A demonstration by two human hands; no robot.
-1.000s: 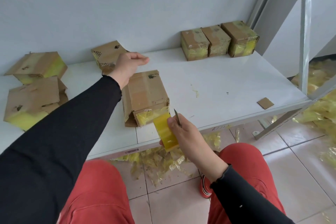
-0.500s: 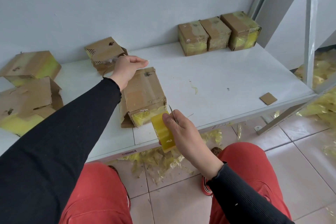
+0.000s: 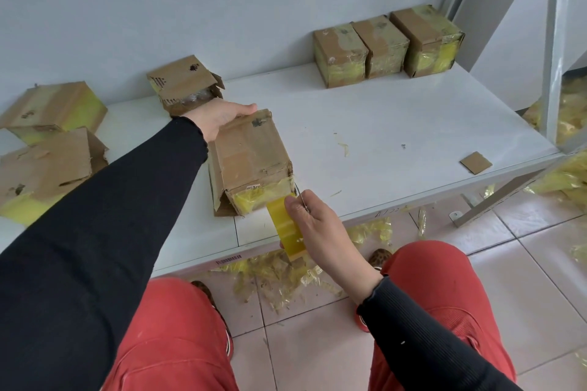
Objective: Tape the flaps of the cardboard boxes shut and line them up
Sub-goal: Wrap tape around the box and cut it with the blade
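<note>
1. The left hand [image 3: 220, 117] rests on the far end of a cardboard box [image 3: 251, 157] lying on a white table [image 3: 397, 143]; the fingers reach over the far top edge, and the pictures do not show whether they curl behind it.
2. The right hand [image 3: 314, 228] grips a roll of yellow tape [image 3: 286, 228] just off the near end of that box, thumb on top of the roll and fingers wrapped under it.
3. A thin metal blade [image 3: 301, 200] sticks up from between the thumb and forefinger of the right hand, its tip close to the box's near right corner.
4. A strip of tape runs from the roll up onto the near face of the box, which is already covered in yellow tape.
5. A side flap of the box hangs loose on the left, below the left forearm.
6. Just beyond the left hand sits an open box [image 3: 184, 84] with its flaps up.
7. Far left of the left arm lie two more boxes [image 3: 47, 149], one behind the other, both streaked with yellow tape.
8. Well beyond the right hand, against the wall, three taped boxes [image 3: 387, 44] stand side by side in a row, touching.
9. Right of the right hand, near the table edge, lies a small cardboard scrap [image 3: 475, 162].
10. Under the table, below both hands, yellow tape scraps [image 3: 286, 276] litter the tiled floor.
</note>
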